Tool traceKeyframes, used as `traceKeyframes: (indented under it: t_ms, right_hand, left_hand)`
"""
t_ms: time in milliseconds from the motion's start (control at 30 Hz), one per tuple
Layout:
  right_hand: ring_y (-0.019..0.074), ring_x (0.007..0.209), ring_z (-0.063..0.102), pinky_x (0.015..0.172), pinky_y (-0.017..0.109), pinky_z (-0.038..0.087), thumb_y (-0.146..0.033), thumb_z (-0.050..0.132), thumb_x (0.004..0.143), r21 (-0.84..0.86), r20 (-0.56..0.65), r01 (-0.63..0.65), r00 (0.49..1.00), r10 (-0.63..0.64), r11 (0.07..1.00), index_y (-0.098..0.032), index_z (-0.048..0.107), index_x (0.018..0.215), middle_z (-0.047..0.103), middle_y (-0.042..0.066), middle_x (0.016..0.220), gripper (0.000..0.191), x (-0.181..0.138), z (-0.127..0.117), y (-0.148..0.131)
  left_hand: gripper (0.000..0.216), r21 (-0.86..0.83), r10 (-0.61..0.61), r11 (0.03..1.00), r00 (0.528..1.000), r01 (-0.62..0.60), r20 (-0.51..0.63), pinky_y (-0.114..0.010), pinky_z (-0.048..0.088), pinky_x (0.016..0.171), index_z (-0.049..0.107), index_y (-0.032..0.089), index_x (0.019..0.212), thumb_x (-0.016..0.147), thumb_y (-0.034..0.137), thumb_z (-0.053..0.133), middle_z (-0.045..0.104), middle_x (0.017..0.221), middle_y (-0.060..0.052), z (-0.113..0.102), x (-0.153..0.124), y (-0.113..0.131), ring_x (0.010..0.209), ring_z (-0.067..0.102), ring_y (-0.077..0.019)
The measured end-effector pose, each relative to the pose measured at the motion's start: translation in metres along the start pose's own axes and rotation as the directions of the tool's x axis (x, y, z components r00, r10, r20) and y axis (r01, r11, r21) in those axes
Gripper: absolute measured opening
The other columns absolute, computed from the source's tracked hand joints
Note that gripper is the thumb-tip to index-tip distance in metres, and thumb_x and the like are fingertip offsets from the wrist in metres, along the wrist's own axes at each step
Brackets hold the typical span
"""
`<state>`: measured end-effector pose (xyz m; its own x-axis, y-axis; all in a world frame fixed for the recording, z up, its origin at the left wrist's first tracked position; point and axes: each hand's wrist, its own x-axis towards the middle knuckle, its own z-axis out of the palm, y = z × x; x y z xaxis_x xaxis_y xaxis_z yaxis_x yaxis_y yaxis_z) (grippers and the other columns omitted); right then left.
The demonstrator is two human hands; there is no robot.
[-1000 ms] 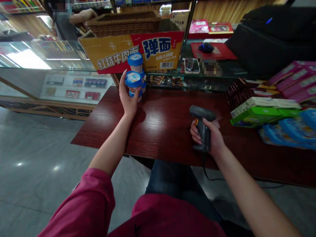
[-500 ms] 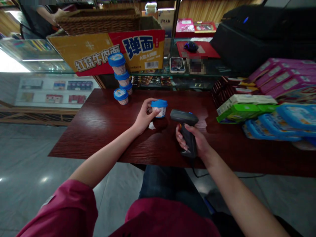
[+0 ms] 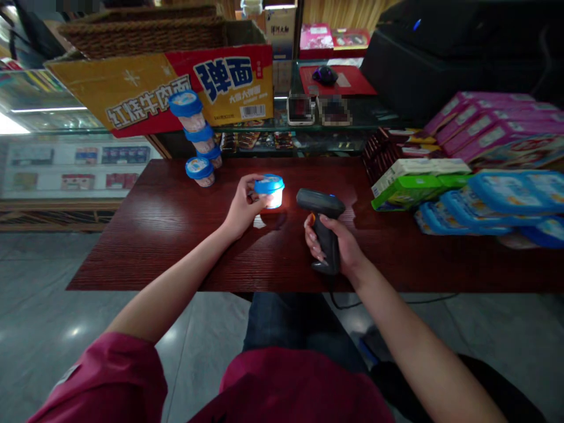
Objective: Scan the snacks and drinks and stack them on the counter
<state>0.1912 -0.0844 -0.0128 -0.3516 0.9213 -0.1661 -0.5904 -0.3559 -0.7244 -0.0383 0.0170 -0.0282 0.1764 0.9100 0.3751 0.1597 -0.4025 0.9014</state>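
Observation:
My left hand point(image 3: 245, 205) is closed around a small blue-lidded tub point(image 3: 269, 189) above the middle of the dark wooden table point(image 3: 176, 247). Bright light falls on the tub's side. My right hand point(image 3: 331, 239) grips a black barcode scanner point(image 3: 321, 203) by its handle, its head pointing left at the tub with a gap between them. A cable runs from the handle's base over the table's front edge. To the left, several more blue-lidded tubs stand; some are stacked point(image 3: 192, 111), and one tub point(image 3: 200, 170) stands in front.
Behind the tubs is a printed cardboard box point(image 3: 150, 88) with a wicker basket point(image 3: 141, 29) on it. At right are green packs point(image 3: 412, 189), blue-lidded containers point(image 3: 445, 205) and pink boxes point(image 3: 489, 126). Two phones point(image 3: 301, 110) and a mouse point(image 3: 325, 74) lie on the glass counter.
Bright scanner light now shines on the tub in my left hand; before, it was unlit. The view has shifted slightly, and both hands keep nearly the same pose.

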Motion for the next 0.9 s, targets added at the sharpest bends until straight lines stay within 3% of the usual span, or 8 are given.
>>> traceKeyframes:
  t_ms: [200, 333, 467, 600, 767, 900]
  right_hand:
    - [0.0081, 0.045, 0.045, 0.033, 0.018, 0.038, -0.047, 0.079, 0.079, 0.018, -0.106, 0.130, 0.986, -0.127, 0.991, -0.018, 0.064, 0.090, 0.055, -0.004, 0.064, 0.035, -0.035, -0.016, -0.006]
    - [0.0080, 0.044, 0.045, 0.032, 0.018, 0.036, -0.050, 0.079, 0.077, 0.031, -0.166, 0.217, 0.964, -0.209, 0.976, -0.017, 0.066, 0.090, 0.054, -0.004, 0.065, 0.037, -0.071, -0.036, -0.016]
    - [0.0080, 0.046, 0.043, 0.033, 0.017, 0.037, -0.048, 0.076, 0.080, 0.022, -0.255, 0.333, 0.913, -0.317, 0.943, -0.018, 0.065, 0.091, 0.052, -0.004, 0.066, 0.034, -0.112, -0.060, -0.029]
    - [0.0082, 0.047, 0.042, 0.034, 0.017, 0.037, -0.048, 0.076, 0.079, -0.003, -0.343, 0.427, 0.849, -0.402, 0.904, -0.019, 0.064, 0.089, 0.051, -0.004, 0.065, 0.033, -0.154, -0.087, -0.045]
    - [0.0089, 0.048, 0.044, 0.035, 0.017, 0.037, -0.046, 0.072, 0.082, -0.056, -0.426, 0.528, 0.755, -0.499, 0.847, -0.021, 0.064, 0.092, 0.053, -0.003, 0.068, 0.028, -0.204, -0.122, -0.062]
    - [0.0089, 0.047, 0.044, 0.034, 0.017, 0.036, -0.043, 0.071, 0.083, -0.070, -0.494, 0.600, 0.673, -0.551, 0.797, -0.018, 0.067, 0.091, 0.053, -0.003, 0.066, 0.026, -0.234, -0.139, -0.070]
  left_hand:
    - [0.056, 0.099, 0.034, 0.994, 0.986, -0.051, 0.164, -0.041, 0.060, 0.096, 0.058, 0.026, 0.114, 0.068, 0.039, 0.089, 0.069, 0.115, -0.005, 0.008, -0.015, 0.013, 0.106, 0.071, -0.0237]
    - [0.057, 0.138, 0.032, 0.987, 0.948, -0.079, 0.315, -0.050, 0.062, 0.097, 0.060, 0.029, 0.115, 0.069, 0.043, 0.090, 0.072, 0.116, -0.005, 0.040, -0.026, 0.019, 0.107, 0.074, -0.0280]
    - [0.053, 0.087, 0.123, 0.979, 0.869, -0.187, 0.479, -0.047, 0.064, 0.093, 0.060, 0.029, 0.121, 0.076, 0.039, 0.087, 0.072, 0.121, -0.006, 0.099, -0.034, 0.038, 0.110, 0.073, -0.0274]
    - [0.049, -0.028, 0.329, 0.924, 0.752, -0.382, 0.571, -0.046, 0.059, 0.104, 0.060, 0.025, 0.126, 0.083, 0.032, 0.083, 0.063, 0.137, -0.012, 0.171, -0.035, 0.062, 0.130, 0.063, -0.0275]
    - [0.051, -0.086, 0.484, 0.828, 0.629, -0.554, 0.609, -0.045, 0.054, 0.111, 0.058, 0.025, 0.138, 0.090, 0.023, 0.076, 0.059, 0.144, -0.014, 0.256, -0.035, 0.081, 0.134, 0.060, -0.0266]
    - [0.045, -0.060, 0.606, 0.696, 0.540, -0.716, 0.584, -0.054, 0.051, 0.113, 0.061, 0.013, 0.137, 0.094, 0.021, 0.070, 0.054, 0.151, -0.022, 0.313, -0.035, 0.097, 0.141, 0.054, -0.0383]
